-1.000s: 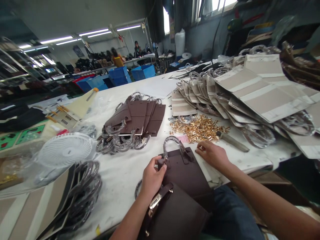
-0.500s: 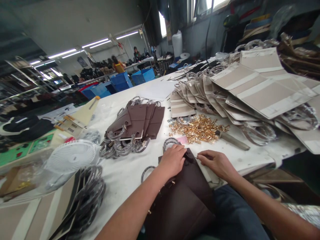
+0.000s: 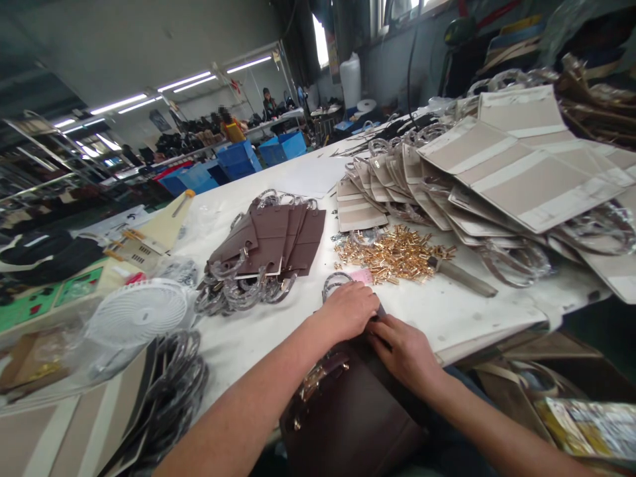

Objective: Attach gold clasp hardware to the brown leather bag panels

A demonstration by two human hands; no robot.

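Observation:
A dark brown bag piece (image 3: 358, 411) lies across my lap and the table's near edge, with gold-coloured fittings and a plastic-wrapped handle (image 3: 335, 283) at its upper side. My left hand (image 3: 352, 308) is closed over the top edge of the brown bag piece, its fingers bent down out of sight. Close beside it, my right hand (image 3: 405, 348) pinches the same edge from the right, thumb and fingers together. Whatever small part may sit between the fingertips is hidden. Just beyond the hands lies a heap of small gold metal fittings (image 3: 395, 255).
Beige bag panels (image 3: 521, 172) are piled at the right, near a dark flat-handled tool (image 3: 464, 277). Brown bag panels (image 3: 271, 235) with wrapped handles lie mid-table. A white fan (image 3: 142, 311) and more beige panels (image 3: 74, 424) stand left. Two people sit at far benches.
My right hand has moved left from beside the brown bag piece onto its edge, meeting my left hand. The beige panel under its right side is no longer visible.

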